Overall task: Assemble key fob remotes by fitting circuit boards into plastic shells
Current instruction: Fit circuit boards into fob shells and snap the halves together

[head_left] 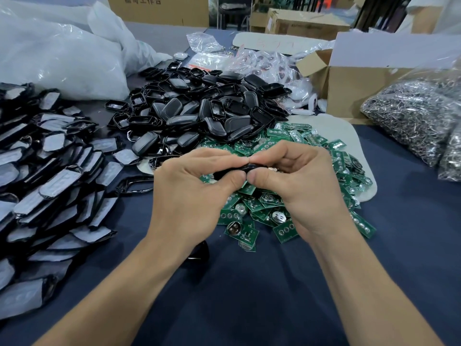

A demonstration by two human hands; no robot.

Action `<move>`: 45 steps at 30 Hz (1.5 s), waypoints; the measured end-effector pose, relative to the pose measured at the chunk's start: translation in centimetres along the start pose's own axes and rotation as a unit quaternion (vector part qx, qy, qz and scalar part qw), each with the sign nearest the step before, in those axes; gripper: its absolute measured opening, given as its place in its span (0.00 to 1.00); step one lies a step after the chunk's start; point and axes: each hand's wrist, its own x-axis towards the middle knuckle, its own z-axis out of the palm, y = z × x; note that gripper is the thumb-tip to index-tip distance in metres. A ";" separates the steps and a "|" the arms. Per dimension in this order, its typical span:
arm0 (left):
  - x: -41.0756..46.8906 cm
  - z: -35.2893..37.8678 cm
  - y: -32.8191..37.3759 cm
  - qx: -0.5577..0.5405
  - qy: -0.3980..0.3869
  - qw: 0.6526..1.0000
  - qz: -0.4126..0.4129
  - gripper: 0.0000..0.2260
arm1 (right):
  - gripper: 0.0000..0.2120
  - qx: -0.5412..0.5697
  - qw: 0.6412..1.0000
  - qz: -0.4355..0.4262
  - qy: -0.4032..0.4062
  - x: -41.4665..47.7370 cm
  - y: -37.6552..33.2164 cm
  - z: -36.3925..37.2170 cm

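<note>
Two bare forearms reach in from the bottom edge and meet at the centre of the view. The left hand (189,193) and right hand (296,181) are held close together, thumb tips almost touching. Each pinches one end of a single black shell (232,171) between thumb and curled forefinger, just above the table.

The table (249,295) is covered in dark blue cloth. Large white plastic bags (62,58) are bunched at the far left. Below them, a wide heap of film-covered black pieces (50,171) fills the left side. A pile of empty black shells (207,106) lies beyond the hands. A smaller pile of green circuit boards (262,208) spreads under and beside the hands, partly on a pale mat. An open cardboard box (361,83) stands at the far right, with a clear bag of metal rings (409,116) in front of it.

The fingers hide most of the held shell, so whether a board already sits inside cannot be told. The step appears to be seating or closing one remote.

To do it well, the board should lie flat and square in its recess before any squeeze. Pressure is best spread evenly along the rim from both ends, not forced at one corner. That would avoid bending the board or leaving a gap. Working low over the cloth keeps a slipped part from falling into the piles.
</note>
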 end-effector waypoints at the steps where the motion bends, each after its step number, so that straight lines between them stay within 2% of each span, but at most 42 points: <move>1: 0.0 0.0 0.0 0.001 0.001 1.000 -0.001 0.17 | 0.12 0.000 1.000 -0.002 0.000 0.0 0.1 0.1; 14: 0.1 0.0 -0.3 0.026 0.005 1.000 0.005 0.20 | 0.14 0.022 1.000 0.003 0.012 0.1 0.9 0.5; 19: 0.6 -0.2 -0.7 -0.009 -0.015 1.000 0.002 0.18 | 0.11 0.129 0.991 0.031 0.009 0.2 1.0 0.4; 23: 0.9 -0.3 -1.3 -0.051 0.021 0.997 -0.048 0.16 | 0.10 0.197 0.978 0.065 0.004 0.3 1.0 0.2; 26: 1.0 -0.3 -1.3 -0.092 0.025 0.993 -0.066 0.13 | 0.16 0.135 0.990 0.047 0.008 0.3 1.2 0.1; 33: 1.1 -0.4 -1.2 -0.085 0.003 0.994 -0.065 0.17 | 0.15 -0.044 0.997 -0.052 0.025 0.3 0.5 0.0; 38: 1.1 -0.6 -1.0 -0.063 -0.027 0.997 -0.043 0.18 | 0.17 -0.061 0.996 -0.067 0.024 0.1 0.4 0.1; 45: 0.7 -0.4 -0.6 -0.048 -0.059 0.997 0.009 0.15 | 0.17 -0.082 0.994 -0.061 0.025 -0.3 0.6 0.8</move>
